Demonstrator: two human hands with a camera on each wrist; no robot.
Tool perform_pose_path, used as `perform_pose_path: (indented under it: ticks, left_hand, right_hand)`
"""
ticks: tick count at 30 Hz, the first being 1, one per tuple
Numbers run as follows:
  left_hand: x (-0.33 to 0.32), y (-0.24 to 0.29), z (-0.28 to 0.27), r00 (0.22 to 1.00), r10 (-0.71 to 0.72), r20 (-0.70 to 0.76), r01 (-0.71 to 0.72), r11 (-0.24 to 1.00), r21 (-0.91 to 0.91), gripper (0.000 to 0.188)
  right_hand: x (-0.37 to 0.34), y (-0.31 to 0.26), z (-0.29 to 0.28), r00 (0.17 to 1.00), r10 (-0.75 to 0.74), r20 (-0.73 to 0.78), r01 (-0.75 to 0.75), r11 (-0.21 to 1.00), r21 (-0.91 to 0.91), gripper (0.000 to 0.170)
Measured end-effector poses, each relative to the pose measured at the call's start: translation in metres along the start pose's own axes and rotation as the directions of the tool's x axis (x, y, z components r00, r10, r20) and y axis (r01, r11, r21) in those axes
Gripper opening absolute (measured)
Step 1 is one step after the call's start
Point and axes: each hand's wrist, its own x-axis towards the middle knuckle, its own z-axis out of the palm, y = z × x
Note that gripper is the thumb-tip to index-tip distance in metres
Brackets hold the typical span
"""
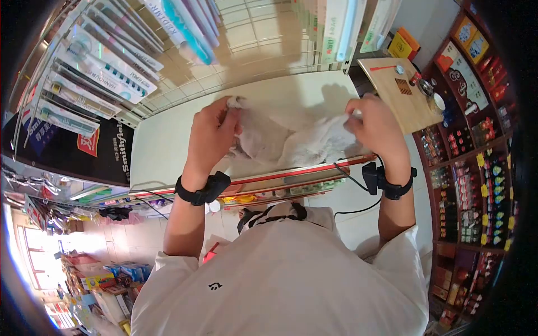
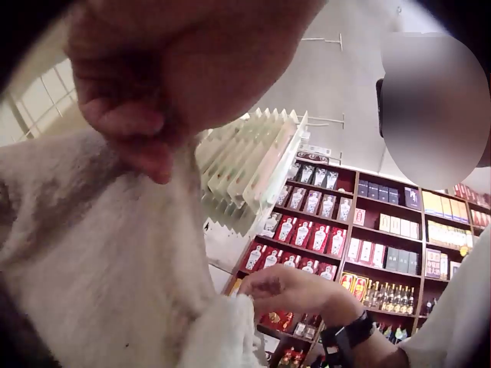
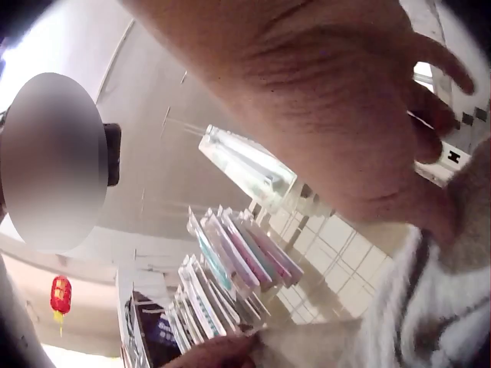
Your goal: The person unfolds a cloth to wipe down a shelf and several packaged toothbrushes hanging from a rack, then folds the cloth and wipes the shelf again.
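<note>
Cloth, pale and crumpled, one piece, stretched between two hands above a white shelf.
Nearest: white shirt; black wristbands, one per wrist. Next, the shelf's red front edge, with the cloth just behind it; whether its underside touches the shelf cannot be told. Left hand: fingers curled, pinching the cloth's left end. Right hand: fingers bent, pinching the cloth's right end, near the shelf's right edge. Beside the shelf's left edge: black article lettered "Smithfield". Behind the back edge: wire grid; packaged toothbrushes, hanging in rows toward the left. Past the right back corner: wooden board, bearing small articles. Beyond: brown shelving, several tiers, stocked with bottles and boxes.
</note>
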Motion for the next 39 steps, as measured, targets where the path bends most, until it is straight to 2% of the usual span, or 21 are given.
perform_pose_path:
  ticks: [2,3,5,7,10,13,15,16,17,18,19,22,24,26,30,32,34,35,36,38,39]
  left_hand:
    - [0.001,-0.003,0.005,0.998,0.006,-0.066,-0.022,0.968,-0.25,0.025]
    - [0.002,-0.006,0.009,0.992,0.001,-0.125,-0.061,0.875,-0.48,0.029]
    - [0.008,-0.019,0.016,0.972,0.103,-0.213,-0.2,0.837,-0.509,0.033]
    - [0.009,-0.031,0.021,0.934,0.2,-0.297,-0.335,0.783,-0.524,0.037]
    - [0.01,-0.039,0.026,0.85,0.351,-0.393,-0.451,0.871,-0.197,0.042]
    - [0.016,-0.04,0.033,0.787,0.466,-0.405,-0.576,0.79,-0.209,0.05]
    - [0.026,-0.049,0.03,0.442,0.835,-0.327,-0.687,0.55,0.475,0.039]
    - [0.025,-0.049,0.024,0.44,0.836,-0.329,-0.688,0.549,0.474,0.039]
    - [0.022,-0.048,0.016,0.598,0.791,-0.128,-0.629,0.562,0.537,0.041]
    - [0.021,-0.047,0.012,0.729,0.681,0.068,-0.573,0.553,0.605,0.044]
    - [0.024,-0.049,0.013,0.728,0.682,0.068,-0.574,0.553,0.604,0.044]
    - [0.033,-0.052,0.018,0.745,0.663,0.07,-0.583,0.596,0.552,0.051]
    - [0.034,-0.048,0.025,0.789,0.61,-0.076,-0.393,0.595,0.701,0.052]
    - [0.024,-0.038,0.026,0.713,0.694,-0.099,-0.42,0.537,0.731,0.05]
    - [0.012,-0.045,0.027,0.546,0.823,-0.158,-0.527,0.484,0.698,0.045]
    - [0.015,-0.076,0.035,0.54,0.826,-0.16,-0.503,0.469,0.726,0.041]
    - [0.015,-0.075,0.031,0.885,0.463,-0.053,-0.288,0.633,0.718,0.043]
    - [0.017,-0.073,0.023,0.583,0.812,-0.029,-0.472,0.368,0.801,0.047]
    - [0.015,-0.087,0.024,0.584,0.811,-0.027,-0.472,0.367,0.802,0.047]
    - [0.008,-0.126,0.035,0.568,0.815,0.117,-0.523,0.248,0.816,0.047]
    - [0.005,-0.119,0.033,0.612,0.79,0.04,-0.6,0.43,0.674,0.046]
  right_hand:
    - [0.01,0.0,0.003,0.981,-0.096,-0.168,0.073,0.988,-0.139,0.017]
    - [0.015,-0.007,-0.002,0.992,0.046,-0.118,-0.039,0.998,0.056,0.018]
    - [0.026,-0.005,0.002,0.986,0.165,-0.038,-0.152,0.959,0.239,0.02]
    - [0.038,0.015,0.028,0.968,0.2,0.152,-0.222,0.393,0.892,0.025]
    - [0.05,0.012,0.049,0.944,0.315,-0.093,0.036,0.183,0.983,0.026]
    - [0.06,0.007,0.049,0.863,0.398,-0.311,0.248,0.204,0.947,0.027]
    - [0.07,0.018,0.055,0.841,0.356,-0.408,0.318,0.286,0.904,0.025]
    - [0.075,0.025,0.059,0.809,0.307,-0.501,0.388,0.361,0.848,0.022]
    - [0.077,0.036,0.064,0.808,0.306,-0.504,0.39,0.363,0.846,0.022]
    - [0.078,0.042,0.064,0.85,0.149,-0.506,0.339,0.582,0.739,0.023]
    - [0.078,0.047,0.066,0.888,-0.003,-0.46,0.299,0.763,0.573,0.024]
    - [0.068,0.039,0.064,0.863,-0.215,-0.456,0.332,0.924,0.192,0.032]
    - [0.06,0.04,0.069,0.863,-0.305,-0.403,0.335,0.942,0.003,0.052]
    - [0.048,0.025,0.07,0.896,-0.269,-0.354,0.203,0.956,-0.213,0.063]
    - [0.024,-0.004,0.056,0.891,-0.25,-0.379,0.224,0.968,-0.112,0.071]
    - [0.017,-0.009,0.042,0.961,-0.274,-0.044,0.242,0.904,-0.352,0.061]
    - [0.024,-0.005,0.031,0.97,-0.17,0.171,0.184,0.98,-0.072,0.058]
    - [0.026,-0.005,0.027,0.911,-0.109,0.398,0.035,0.981,0.19,0.055]
    - [0.026,-0.009,0.025,0.911,-0.111,0.398,0.035,0.981,0.192,0.055]
    - [0.022,-0.023,0.025,0.972,-0.235,0.03,0.204,0.897,0.392,0.053]
    - [0.022,-0.029,0.026,0.973,-0.23,0.034,0.198,0.898,0.393,0.053]
